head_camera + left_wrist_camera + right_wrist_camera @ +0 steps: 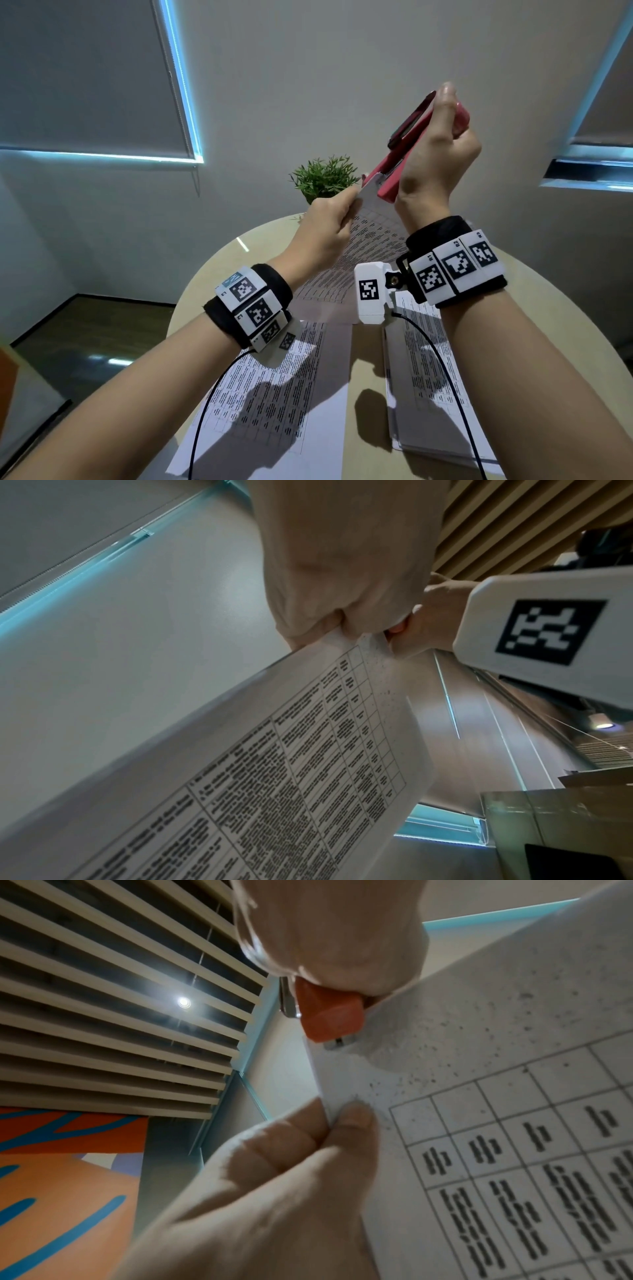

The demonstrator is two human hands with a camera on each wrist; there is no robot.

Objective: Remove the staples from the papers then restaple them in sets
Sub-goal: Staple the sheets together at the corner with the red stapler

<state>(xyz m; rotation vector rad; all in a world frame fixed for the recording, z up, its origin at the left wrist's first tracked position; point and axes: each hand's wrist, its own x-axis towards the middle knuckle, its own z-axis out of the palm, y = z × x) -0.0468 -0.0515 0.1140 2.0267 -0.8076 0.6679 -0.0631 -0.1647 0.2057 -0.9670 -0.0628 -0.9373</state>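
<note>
Stapler (404, 154), red, is raised above the bench (534, 308), its long axis slanting up and away, mouth down over the top corner of a printed sheet set (370, 240). Right hand (435, 161) clenches around it; left hand (325, 233) pinches the paper's edge beside it. More printed sheets (274, 394) lie on the bench below.

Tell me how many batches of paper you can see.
3: one set held up between left hand and stapler, two on the table, left and right.

Bare forearms; each wrist wears a black band (455, 226) carrying white marker blocks (251, 305), a thin black cable (202, 411) trailing toward 6 o'clock.
</note>
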